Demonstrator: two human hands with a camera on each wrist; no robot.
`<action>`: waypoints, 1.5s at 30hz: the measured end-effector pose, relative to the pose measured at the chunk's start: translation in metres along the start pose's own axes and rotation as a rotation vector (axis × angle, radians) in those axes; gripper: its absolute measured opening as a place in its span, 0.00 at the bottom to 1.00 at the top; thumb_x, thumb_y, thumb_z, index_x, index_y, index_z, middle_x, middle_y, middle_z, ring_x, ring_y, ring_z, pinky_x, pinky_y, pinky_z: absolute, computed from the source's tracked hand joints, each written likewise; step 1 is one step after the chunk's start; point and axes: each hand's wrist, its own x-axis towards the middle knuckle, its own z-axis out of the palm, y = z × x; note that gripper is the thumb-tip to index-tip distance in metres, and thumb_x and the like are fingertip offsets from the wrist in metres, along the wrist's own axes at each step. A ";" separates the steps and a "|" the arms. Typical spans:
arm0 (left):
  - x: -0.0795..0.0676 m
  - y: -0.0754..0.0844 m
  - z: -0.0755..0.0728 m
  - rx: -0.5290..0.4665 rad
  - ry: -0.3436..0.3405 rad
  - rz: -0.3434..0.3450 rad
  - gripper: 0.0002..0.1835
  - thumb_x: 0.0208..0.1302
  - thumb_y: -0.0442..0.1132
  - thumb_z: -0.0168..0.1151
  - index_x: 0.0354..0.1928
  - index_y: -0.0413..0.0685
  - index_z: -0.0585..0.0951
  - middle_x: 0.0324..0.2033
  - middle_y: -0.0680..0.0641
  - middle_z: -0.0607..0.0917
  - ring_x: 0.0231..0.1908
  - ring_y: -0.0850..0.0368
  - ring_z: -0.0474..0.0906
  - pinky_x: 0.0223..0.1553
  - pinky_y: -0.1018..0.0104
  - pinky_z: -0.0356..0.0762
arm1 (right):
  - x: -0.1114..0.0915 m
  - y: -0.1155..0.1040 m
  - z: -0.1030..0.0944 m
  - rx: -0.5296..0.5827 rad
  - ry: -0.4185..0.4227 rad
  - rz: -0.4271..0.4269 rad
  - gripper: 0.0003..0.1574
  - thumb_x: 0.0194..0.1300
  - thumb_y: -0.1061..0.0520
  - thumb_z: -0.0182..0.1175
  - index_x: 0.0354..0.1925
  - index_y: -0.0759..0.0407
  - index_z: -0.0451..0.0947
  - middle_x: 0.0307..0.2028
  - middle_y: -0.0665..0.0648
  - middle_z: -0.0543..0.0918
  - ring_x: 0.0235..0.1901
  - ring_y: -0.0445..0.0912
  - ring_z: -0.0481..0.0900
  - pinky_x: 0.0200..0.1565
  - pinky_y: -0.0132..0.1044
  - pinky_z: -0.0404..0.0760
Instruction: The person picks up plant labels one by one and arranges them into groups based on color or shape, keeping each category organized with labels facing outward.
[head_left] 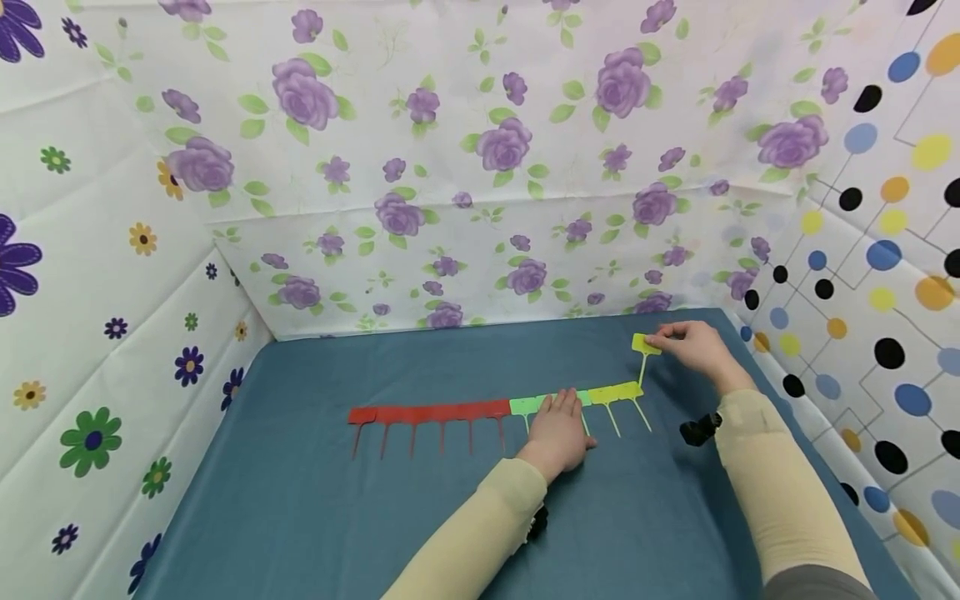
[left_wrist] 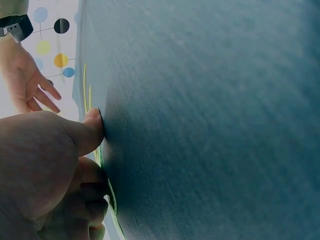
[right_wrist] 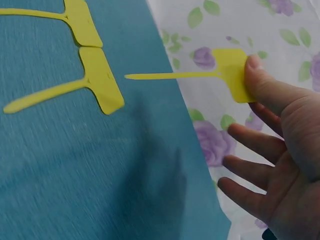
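My right hand (head_left: 696, 348) pinches the head of a yellow T-shaped plant label (head_left: 642, 343) between thumb and fingers, lifted above the right end of a row. In the right wrist view that label (right_wrist: 231, 72) is in the air, its thin stem pointing towards two yellow labels (right_wrist: 104, 82) on the cloth. The row runs from red labels (head_left: 435, 414) at left through green ones (head_left: 525, 405) to yellow ones (head_left: 615, 392), heads side by side and stems towards me. My left hand (head_left: 561, 433) rests over the green labels with fingers extended, partly hiding them.
A blue-grey cloth (head_left: 300, 500) covers the table. Behind it hangs a white sheet with purple flowers (head_left: 502, 146). Patterned sheets enclose the left side (head_left: 90, 350) and the right side (head_left: 885, 250). Dark wrist cameras sit at both cuffs.
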 end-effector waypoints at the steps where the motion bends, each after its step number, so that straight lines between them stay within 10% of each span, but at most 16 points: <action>1: 0.000 0.000 0.000 0.001 -0.003 -0.002 0.42 0.82 0.67 0.46 0.87 0.53 0.57 0.85 0.52 0.52 0.84 0.58 0.45 0.83 0.62 0.46 | -0.001 0.002 -0.002 0.006 -0.013 0.001 0.43 0.76 0.29 0.60 0.61 0.65 0.84 0.71 0.73 0.74 0.68 0.69 0.73 0.64 0.67 0.77; 8: 0.001 0.000 0.001 0.014 -0.009 -0.010 0.42 0.82 0.67 0.46 0.87 0.54 0.56 0.86 0.53 0.52 0.84 0.58 0.45 0.83 0.62 0.45 | -0.007 0.011 -0.010 -0.005 -0.046 -0.022 0.44 0.80 0.31 0.56 0.67 0.68 0.79 0.69 0.73 0.76 0.67 0.69 0.74 0.66 0.68 0.76; 17: 0.001 0.000 0.000 0.008 -0.005 -0.009 0.42 0.82 0.67 0.46 0.87 0.53 0.57 0.85 0.53 0.52 0.84 0.58 0.45 0.83 0.62 0.46 | -0.013 0.016 -0.015 0.039 -0.065 0.027 0.38 0.70 0.28 0.68 0.45 0.63 0.91 0.71 0.71 0.76 0.72 0.70 0.69 0.69 0.71 0.71; 34: -0.001 0.000 -0.003 0.006 -0.009 -0.009 0.42 0.82 0.67 0.47 0.87 0.53 0.57 0.85 0.53 0.53 0.84 0.58 0.45 0.83 0.62 0.46 | -0.012 0.034 -0.017 -0.036 -0.165 -0.020 0.39 0.85 0.37 0.51 0.67 0.71 0.78 0.67 0.77 0.75 0.67 0.72 0.72 0.65 0.71 0.74; 45: -0.001 0.001 -0.003 0.005 -0.009 -0.006 0.42 0.82 0.67 0.46 0.87 0.53 0.57 0.85 0.52 0.52 0.84 0.57 0.45 0.83 0.62 0.45 | -0.009 0.044 -0.007 -0.180 -0.166 0.030 0.33 0.79 0.32 0.59 0.44 0.60 0.87 0.44 0.61 0.86 0.37 0.50 0.76 0.40 0.43 0.74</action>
